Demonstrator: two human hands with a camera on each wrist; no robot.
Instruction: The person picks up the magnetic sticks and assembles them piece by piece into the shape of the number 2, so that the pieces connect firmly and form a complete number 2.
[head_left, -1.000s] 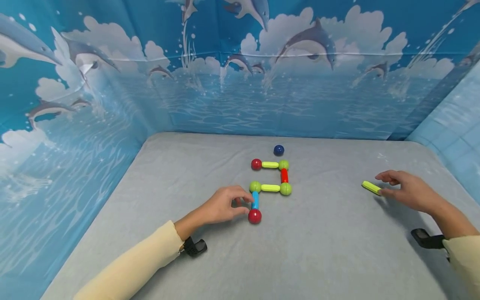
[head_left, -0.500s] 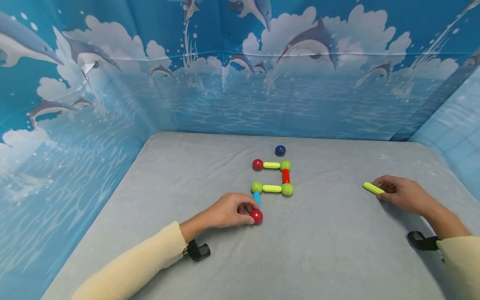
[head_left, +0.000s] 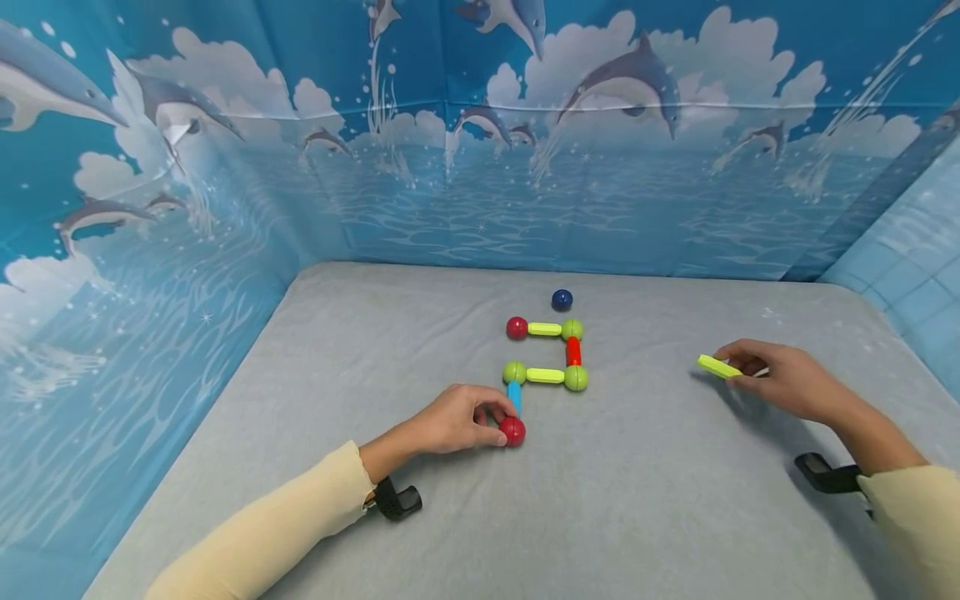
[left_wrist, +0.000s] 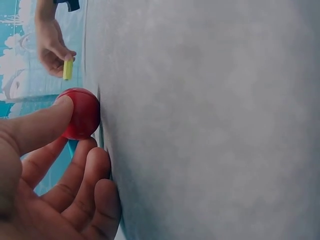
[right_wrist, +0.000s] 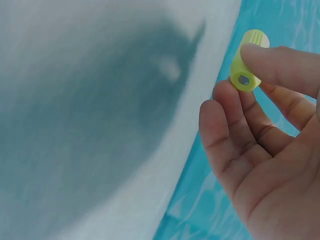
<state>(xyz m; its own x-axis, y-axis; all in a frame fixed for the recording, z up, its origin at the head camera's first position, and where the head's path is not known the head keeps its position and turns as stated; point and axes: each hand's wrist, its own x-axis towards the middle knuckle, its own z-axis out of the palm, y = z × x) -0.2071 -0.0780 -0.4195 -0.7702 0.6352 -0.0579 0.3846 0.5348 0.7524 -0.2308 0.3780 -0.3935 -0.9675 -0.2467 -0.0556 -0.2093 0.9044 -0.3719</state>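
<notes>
My left hand [head_left: 457,421] pinches the near red ball [head_left: 513,432] between thumb and fingers; the left wrist view shows the thumb pressed on that red ball [left_wrist: 84,114]. A blue rod [head_left: 514,398] joins it to a green ball [head_left: 514,372], the start of a bent chain of rods and balls lying on the cloth. On the right, my right hand [head_left: 780,377] holds a yellow-green magnetic rod [head_left: 718,367] above the cloth. In the right wrist view the rod [right_wrist: 246,62] sits between thumb and fingers, a metal disc showing in its end.
The chain continues through a yellow-green rod [head_left: 545,376], another green ball [head_left: 576,378], a red rod [head_left: 573,351] and a far red ball [head_left: 517,328]. A loose dark blue ball [head_left: 562,300] lies behind it. Dolphin-print curtains [head_left: 480,208] bound the grey cloth surface [head_left: 637,500].
My left hand has moved slightly nearer and taken hold of the near red ball. The right hand has gripped the yellow-green rod, lifted it and moved left.
</notes>
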